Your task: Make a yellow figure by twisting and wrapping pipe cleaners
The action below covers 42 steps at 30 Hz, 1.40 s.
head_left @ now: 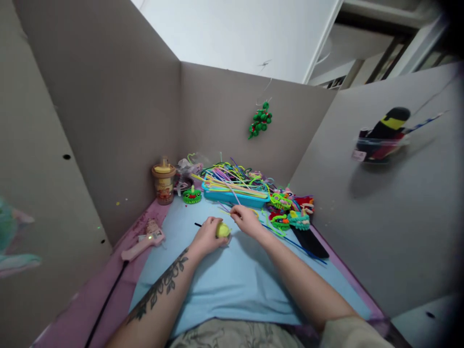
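Observation:
My left hand (209, 235) is closed around a small yellow-green rounded piece (222, 230), low over the blue cloth. A thin dark stick (197, 224) shows just left of that hand; whether it is held cannot be told. Close by on the right, my right hand (245, 220) has its fingertips pinched together, a little apart from the yellow-green piece. Thin purple and yellow pipe cleaners (224, 208) run up to its fingers, but whether they are gripped or lie behind is unclear.
Behind my hands a blue tray (235, 197) overflows with coloured pipe cleaners (235, 176). A pink glue gun (143, 245) lies left, below a lidded cup (164, 183). Fuzzy green figures (299, 220) and a black strip (310, 242) are at right. Grey panels (217, 106) enclose the table.

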Each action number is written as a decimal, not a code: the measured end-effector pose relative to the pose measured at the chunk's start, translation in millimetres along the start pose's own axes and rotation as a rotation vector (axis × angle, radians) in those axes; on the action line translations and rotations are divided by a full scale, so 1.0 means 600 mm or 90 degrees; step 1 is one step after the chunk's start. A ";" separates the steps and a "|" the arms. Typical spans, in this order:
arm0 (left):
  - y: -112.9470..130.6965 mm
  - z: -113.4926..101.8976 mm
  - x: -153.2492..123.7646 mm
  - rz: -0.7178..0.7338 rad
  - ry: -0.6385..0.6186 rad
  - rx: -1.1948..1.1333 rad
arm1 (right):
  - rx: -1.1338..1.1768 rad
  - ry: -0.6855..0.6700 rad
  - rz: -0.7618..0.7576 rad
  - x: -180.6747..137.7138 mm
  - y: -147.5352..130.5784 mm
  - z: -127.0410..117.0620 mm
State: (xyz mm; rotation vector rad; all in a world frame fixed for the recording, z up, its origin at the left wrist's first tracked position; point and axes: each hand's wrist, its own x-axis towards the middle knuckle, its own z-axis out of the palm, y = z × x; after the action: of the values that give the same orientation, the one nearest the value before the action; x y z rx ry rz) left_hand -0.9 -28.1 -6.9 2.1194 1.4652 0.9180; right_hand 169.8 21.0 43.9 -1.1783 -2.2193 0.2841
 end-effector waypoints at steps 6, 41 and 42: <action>-0.017 0.002 0.012 0.041 0.039 -0.053 | 0.095 0.075 0.006 -0.049 0.033 0.034; 0.015 -0.006 0.012 0.091 0.107 -0.047 | -0.102 0.163 -0.183 -0.069 0.015 0.059; 0.012 -0.005 0.014 0.080 0.117 -0.056 | -0.080 0.172 -0.176 -0.070 0.015 0.059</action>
State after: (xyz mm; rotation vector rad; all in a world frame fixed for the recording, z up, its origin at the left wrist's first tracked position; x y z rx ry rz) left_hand 3.5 -23.1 2.3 2.1296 1.3603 1.2306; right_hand 172.4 -4.3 -5.6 -0.8967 -2.1481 -0.1230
